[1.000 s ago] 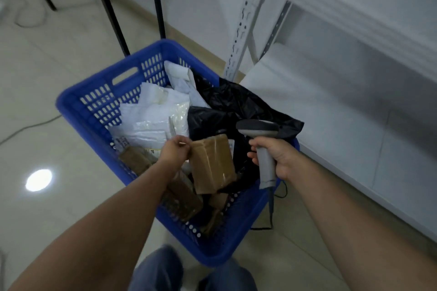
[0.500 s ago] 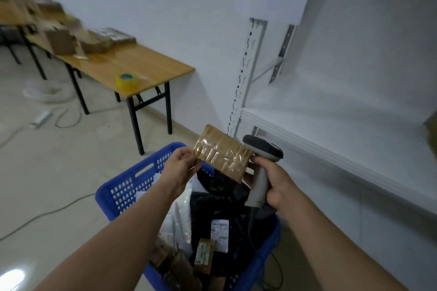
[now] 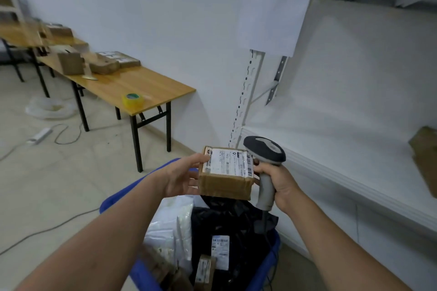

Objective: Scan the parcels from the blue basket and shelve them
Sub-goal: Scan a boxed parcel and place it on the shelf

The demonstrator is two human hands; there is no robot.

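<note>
Far L of the L hand, a wooden bench (image 3: 151,85) is carrying cardboard boxes (image 3: 71,62) and a yellow tape roll (image 3: 133,99); nothing there is being touched. The L hand (image 3: 182,177) is holding the brown parcel (image 3: 224,184) by its L end, thumb lying on top at the label's edge, fingers reaching under: a loose pinch, not a fist. The parcel is hanging between both hands, right above the blue basket (image 3: 111,199), w/ its white label (image 3: 230,163) facing up. Just R of it the R hand (image 3: 281,186) is gripping the scanner (image 3: 264,156) by the handle, fingers wrapped tight. The scanner head is sitting beside the label, not pointing at it, so the scan is prob. not done yet. Below the hands the basket is holding plenty more: white bags (image 3: 170,227), a black bag (image 3: 231,217), small brown pkgs (image 3: 204,269). R of the R hand the white shelf (image 3: 319,139) is carrying one brown package (image 3: 425,158) far R, maybe shelved already. So: early stage, scan + shelving pending for this one, most of the load left.
</note>
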